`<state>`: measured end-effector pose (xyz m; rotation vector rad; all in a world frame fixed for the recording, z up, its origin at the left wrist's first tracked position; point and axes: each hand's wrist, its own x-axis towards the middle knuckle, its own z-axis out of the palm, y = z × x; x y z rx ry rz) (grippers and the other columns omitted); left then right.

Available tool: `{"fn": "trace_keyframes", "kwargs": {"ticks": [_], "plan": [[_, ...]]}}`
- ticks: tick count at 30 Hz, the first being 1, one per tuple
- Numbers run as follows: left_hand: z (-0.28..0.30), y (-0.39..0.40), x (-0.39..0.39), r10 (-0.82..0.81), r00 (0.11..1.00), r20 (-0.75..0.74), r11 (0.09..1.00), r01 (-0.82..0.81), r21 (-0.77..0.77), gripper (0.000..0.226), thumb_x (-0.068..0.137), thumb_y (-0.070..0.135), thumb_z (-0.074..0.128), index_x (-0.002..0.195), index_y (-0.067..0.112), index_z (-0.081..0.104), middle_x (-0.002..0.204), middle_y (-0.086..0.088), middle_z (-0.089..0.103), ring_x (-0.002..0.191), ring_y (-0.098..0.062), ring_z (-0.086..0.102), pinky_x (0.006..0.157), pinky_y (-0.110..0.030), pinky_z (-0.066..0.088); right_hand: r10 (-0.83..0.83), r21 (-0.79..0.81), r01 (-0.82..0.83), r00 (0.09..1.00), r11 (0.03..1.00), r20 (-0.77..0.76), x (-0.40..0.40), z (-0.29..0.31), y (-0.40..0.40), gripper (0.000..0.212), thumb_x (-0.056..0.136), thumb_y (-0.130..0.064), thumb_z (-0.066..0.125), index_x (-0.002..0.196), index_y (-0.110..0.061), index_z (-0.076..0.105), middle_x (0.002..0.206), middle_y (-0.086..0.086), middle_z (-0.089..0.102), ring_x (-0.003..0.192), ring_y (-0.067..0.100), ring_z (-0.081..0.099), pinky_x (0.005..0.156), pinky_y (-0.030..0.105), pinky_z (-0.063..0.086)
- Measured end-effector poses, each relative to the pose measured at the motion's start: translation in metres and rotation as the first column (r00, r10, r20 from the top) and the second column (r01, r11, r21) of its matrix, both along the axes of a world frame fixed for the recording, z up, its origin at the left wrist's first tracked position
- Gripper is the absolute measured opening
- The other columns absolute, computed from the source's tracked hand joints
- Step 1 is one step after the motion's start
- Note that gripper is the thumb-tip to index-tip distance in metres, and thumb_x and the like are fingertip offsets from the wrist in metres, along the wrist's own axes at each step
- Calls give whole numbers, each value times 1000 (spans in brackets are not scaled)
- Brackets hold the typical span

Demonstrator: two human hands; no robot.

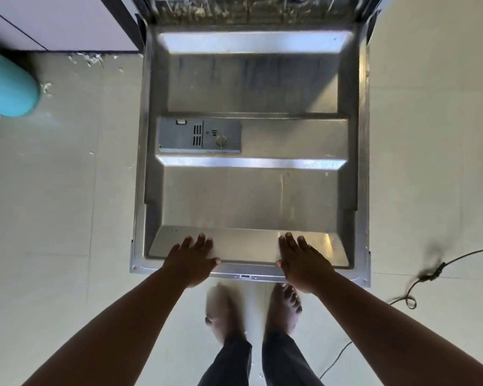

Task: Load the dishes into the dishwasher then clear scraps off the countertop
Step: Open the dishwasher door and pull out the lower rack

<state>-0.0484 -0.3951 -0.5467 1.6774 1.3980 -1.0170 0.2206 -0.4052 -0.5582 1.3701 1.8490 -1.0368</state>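
Pressing flat on the near lip of the dishwasher door [251,190]: left hand [191,259] and right hand [304,263] both lie palm-down on the lower-centre edge, fingers straight and slightly spread, thumbs pointing inward, nothing gripped. Door is fully dropped, lying flat, its long axis running from lower centre up to the hinge at top centre; detergent dispenser [200,136] sits mid-left on the inner panel. Lower rack [248,9] is at the very top of frame, straight ahead of the fingertips and well apart from them, contents too blurred to read. Hands sit about symmetric either side of the door's centreline, so neither is clearly nearer the rack. No dishes visible in frame. My read: loading not started, next reach goes forward along the door axis. Loose cable [418,277] on the floor at right, near the door corner, is a snag risk
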Motion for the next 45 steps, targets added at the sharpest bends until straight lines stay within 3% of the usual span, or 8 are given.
{"fn": "trace_keyframes", "kwargs": {"ticks": [5,10,14,16,21,25,40,45], "plan": [[71,10,15,28,998,53,999,-29,25,73,96,63,12,155,20,7,162,-4,3,149,-27,2,119,-37,6,-49,76,48,999,996,16,10,64,22,62,103,-40,25,154,-11,4,162,13,1,149,31,5,119,40,13],[143,29,14,20,995,98,993,-31,110,138,40,80,-43,155,20,4,162,-6,1,149,-28,2,118,-38,5,-111,110,107,993,988,29,7,138,41,65,103,-45,21,154,-12,-1,162,13,-3,149,30,2,119,40,8],[169,62,6,68,992,110,984,-84,155,138,38,78,-45,154,19,0,162,-7,-2,149,-29,0,120,-39,5,-145,193,140,989,971,14,-12,170,80,81,96,-52,0,137,-3,50,145,20,42,125,39,52,98,48,45],[174,87,-6,40,994,99,979,-59,196,144,32,75,-49,154,19,0,162,-8,-1,149,-30,1,119,-41,5,-150,286,140,989,948,13,-22,181,106,84,90,-53,2,135,-4,53,145,16,38,124,39,53,96,48,46],[193,171,-31,31,993,118,954,-65,294,132,46,84,-37,155,19,3,162,-6,-1,149,-28,1,119,-40,6,-208,411,203,978,888,-35,-47,200,178,71,93,-48,26,141,1,42,149,15,35,132,40,44,103,47,40],[191,257,-49,-4,994,106,915,-39,401,76,94,65,12,154,19,3,162,-6,-1,149,-28,-1,120,-40,7,-187,448,175,982,877,-19,-49,189,252,70,98,-49,25,150,-3,23,158,18,19,144,37,23,113,45,26],[101,452,-23,-97,995,-26,768,92,634,73,99,54,28,154,15,0,162,-9,-2,149,-31,0,120,-46,8,-207,675,128,978,727,37,-10,108,458,69,100,-41,37,152,-4,12,160,17,10,147,36,10,118,44,16],[81,470,-23,-83,996,-6,736,66,674,70,99,50,30,154,12,7,160,-12,14,147,-33,9,118,-48,13,-203,659,159,979,735,-10,-7,89,470,59,98,-35,41,147,-5,27,152,17,31,141,36,25,113,45,27]]}}
